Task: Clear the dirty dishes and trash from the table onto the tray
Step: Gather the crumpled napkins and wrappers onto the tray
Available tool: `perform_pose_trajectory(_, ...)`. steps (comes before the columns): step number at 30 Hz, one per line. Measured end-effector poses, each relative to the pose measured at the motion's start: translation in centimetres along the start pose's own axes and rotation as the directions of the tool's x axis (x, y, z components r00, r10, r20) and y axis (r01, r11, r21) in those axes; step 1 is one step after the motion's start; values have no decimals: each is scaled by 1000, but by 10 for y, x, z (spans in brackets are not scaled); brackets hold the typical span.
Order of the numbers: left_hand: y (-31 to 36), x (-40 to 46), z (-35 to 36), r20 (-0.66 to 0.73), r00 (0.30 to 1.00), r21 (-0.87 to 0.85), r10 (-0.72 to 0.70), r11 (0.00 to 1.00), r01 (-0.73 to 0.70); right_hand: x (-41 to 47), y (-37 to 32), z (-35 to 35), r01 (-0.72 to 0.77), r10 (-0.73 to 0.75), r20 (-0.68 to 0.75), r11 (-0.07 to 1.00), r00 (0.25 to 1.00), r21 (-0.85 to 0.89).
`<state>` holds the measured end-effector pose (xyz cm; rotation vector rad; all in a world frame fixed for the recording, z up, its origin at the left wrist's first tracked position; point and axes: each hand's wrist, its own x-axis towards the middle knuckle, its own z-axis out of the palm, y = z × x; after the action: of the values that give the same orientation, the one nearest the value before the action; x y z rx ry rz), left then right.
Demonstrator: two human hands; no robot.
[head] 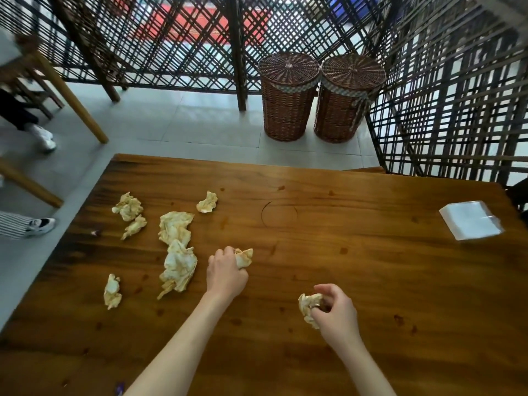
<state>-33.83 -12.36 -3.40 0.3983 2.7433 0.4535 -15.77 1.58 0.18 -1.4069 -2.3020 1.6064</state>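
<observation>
The right hand (pixel 337 312) pinches a crumpled napkin (pixel 308 308) above the near desk (pixel 343 252); the left hand (pixel 227 271) curls round another wad (pixel 243 257). Trash-gathering is under way (no tray in view). Next, likely carry both off; six stained napkins (pixel 178 264) lie at left.

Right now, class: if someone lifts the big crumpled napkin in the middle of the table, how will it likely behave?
The big crumpled napkin looks thin and creased, so it probably sags limply. It is likely very light. Its stains suggest dampness, so it may tear or cling to the table.
</observation>
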Motion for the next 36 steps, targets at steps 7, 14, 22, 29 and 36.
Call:
perform_pose_trajectory(7,-93,2,-40,5,979,167,-203,965,200,-1,-31,61,77,-65,101,990,993,-120)
perform_pose_trajectory(14,-107,-11,-44,-29,999,-65,13,998,-15,-3,-57,103,98,-92,53,986,994,-131)
perform_pose_trajectory(22,-157,-1,-76,96,995,-133,19,991,-7,31,-111,156,104,-114,-56,983,992,-154)
perform_pose_trajectory(29,-187,7,-94,67,997,-134,41,990,-32,85,-161,206,183,-180,36,934,983,-306)
perform_pose_trajectory(36,-205,14,-103,127,987,-161,93,984,-72,118,-189,245,365,-345,136,789,929,-495)
